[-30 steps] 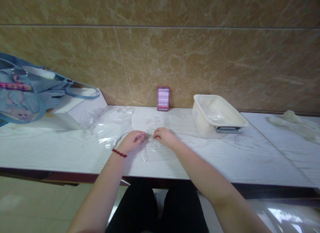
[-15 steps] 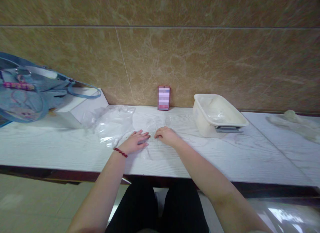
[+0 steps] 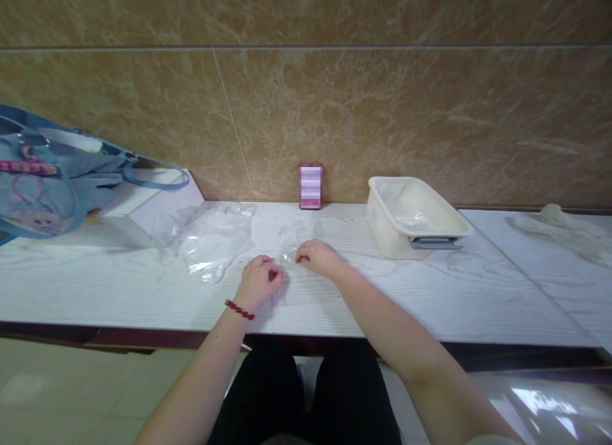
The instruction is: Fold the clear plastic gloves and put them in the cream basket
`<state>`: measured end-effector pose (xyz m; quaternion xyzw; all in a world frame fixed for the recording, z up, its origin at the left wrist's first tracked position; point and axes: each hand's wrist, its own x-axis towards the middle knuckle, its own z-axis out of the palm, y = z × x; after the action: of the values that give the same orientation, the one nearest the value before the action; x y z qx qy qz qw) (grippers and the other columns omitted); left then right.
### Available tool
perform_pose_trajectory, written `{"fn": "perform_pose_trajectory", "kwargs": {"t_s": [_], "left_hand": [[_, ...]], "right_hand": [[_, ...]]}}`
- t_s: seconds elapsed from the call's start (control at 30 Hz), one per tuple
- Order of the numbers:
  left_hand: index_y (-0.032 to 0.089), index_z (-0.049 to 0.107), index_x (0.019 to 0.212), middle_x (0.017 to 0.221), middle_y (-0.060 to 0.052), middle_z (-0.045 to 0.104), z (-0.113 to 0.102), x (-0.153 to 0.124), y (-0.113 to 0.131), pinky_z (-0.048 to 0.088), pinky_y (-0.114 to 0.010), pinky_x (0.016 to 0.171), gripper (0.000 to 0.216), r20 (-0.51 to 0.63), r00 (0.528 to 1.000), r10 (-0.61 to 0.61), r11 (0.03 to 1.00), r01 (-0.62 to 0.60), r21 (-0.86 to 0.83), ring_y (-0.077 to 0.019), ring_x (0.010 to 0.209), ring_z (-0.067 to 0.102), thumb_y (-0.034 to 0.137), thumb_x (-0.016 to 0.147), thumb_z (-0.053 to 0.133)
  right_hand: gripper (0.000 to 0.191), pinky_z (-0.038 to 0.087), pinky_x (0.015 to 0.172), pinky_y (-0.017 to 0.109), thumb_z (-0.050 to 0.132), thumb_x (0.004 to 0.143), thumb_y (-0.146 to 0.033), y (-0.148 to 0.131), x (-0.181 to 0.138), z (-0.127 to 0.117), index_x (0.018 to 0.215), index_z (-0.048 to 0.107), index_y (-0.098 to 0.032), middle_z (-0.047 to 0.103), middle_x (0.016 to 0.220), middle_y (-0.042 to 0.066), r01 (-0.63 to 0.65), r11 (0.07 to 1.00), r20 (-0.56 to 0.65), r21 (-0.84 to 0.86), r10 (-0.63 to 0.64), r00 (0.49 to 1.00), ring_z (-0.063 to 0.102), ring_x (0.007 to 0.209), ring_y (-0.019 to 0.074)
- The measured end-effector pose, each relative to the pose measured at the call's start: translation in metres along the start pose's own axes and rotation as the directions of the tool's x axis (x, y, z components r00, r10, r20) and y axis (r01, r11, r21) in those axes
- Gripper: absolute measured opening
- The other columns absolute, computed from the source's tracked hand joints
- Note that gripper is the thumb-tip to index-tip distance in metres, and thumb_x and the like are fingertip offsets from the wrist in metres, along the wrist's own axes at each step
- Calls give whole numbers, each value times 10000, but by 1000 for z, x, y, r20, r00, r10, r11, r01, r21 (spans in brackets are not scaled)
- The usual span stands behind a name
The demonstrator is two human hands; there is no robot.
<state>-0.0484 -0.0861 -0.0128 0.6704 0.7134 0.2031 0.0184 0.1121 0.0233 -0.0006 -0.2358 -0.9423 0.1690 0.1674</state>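
A small clear plastic bag (image 3: 292, 244) lies on the white table (image 3: 143, 292) in front of me. My left hand (image 3: 259, 280), with a red bead bracelet at the wrist, pinches the bag's near left edge with curled fingers. My right hand (image 3: 317, 257) pinches the bag's right side, fingers closed on the film. Both hands rest on the tabletop, a few centimetres apart. The bag's outline is hard to make out against the table.
A heap of clear plastic bags (image 3: 210, 238) lies left of my hands. A white tub (image 3: 414, 218) sits on a scale at the right. A small pink box (image 3: 310, 185) leans on the wall. A blue bag (image 3: 45, 174) stands far left, pale gloves (image 3: 564, 231) far right.
My left hand was flat on the bag half a second ago; now it has drawn back toward me and curled shut on the bag's edge. The right hand has barely moved.
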Motion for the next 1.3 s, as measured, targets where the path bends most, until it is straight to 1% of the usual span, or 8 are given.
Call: {"fn": "perform_pose_trajectory", "kwargs": {"t_s": [0.23,0.37,0.47,0.6,0.73,0.93,1.1,1.3], "left_hand": [[166,574,564,918,-84,573,-9,0,-2,416,-344,807,298,80,996,38,999,-39,6,-204,876,536,340,750,418],[161,586,904,1023,-95,577,-18,9,-1,355,-414,885,289,83,989,118,991,-123,49,-218,963,518,296,799,353],[222,453,1164,1249,-65,452,-14,17,-4,213,-515,959,386,213,952,219,969,-238,67,-258,1186,339,349,817,342],[217,356,1254,1340,-73,330,-9,21,-13,213,-529,957,492,367,892,262,956,-291,25,-280,1237,246,434,813,329],[179,380,1241,1293,-90,399,-24,7,-17,253,-428,989,452,252,906,340,940,-335,-63,-217,1223,291,368,836,310],[276,503,1125,1256,-21,449,-35,-32,-17,287,-395,992,341,251,766,592,805,-549,-224,-179,1188,348,261,791,436],[214,615,886,1118,-52,556,-19,-36,-11,366,-370,945,220,156,817,556,826,-520,-219,-176,1121,429,267,813,415],[173,517,959,1123,-71,548,-24,-31,2,360,-369,955,244,87,887,454,864,-414,-286,-159,1113,443,261,846,320]], "right_hand": [[239,381,788,231,471,656,-28,2,1,0,710,656,-170,653,784,15,1,1000,16,10,-1,1000,562,790,117],[252,373,806,236,465,660,-34,3,0,0,731,658,-179,651,806,12,9,1000,9,9,-9,1000,559,816,117],[271,368,822,241,452,667,-38,2,-2,-1,761,660,-183,649,825,16,2,1000,23,3,-2,1000,557,830,118],[306,361,847,257,433,677,-39,2,-3,-7,821,655,-192,642,884,18,-34,999,38,-13,34,999,548,875,125],[373,359,865,268,417,671,-30,6,-13,-30,919,630,-210,616,981,18,-166,985,-59,-52,163,985,524,944,137],[440,378,857,289,411,656,-31,11,-66,-71,1003,594,-229,598,1016,35,-291,953,102,-84,298,949,528,943,156],[365,343,911,312,474,686,-101,11,-108,-58,1018,587,-205,575,1056,49,-152,987,128,-42,156,979,487,1014,163],[435,312,940,365,559,702,-282,7,-122,-35,1127,503,-202,488,1177,93,-155,987,-43,-37,154,987,404,1118,191]]}}
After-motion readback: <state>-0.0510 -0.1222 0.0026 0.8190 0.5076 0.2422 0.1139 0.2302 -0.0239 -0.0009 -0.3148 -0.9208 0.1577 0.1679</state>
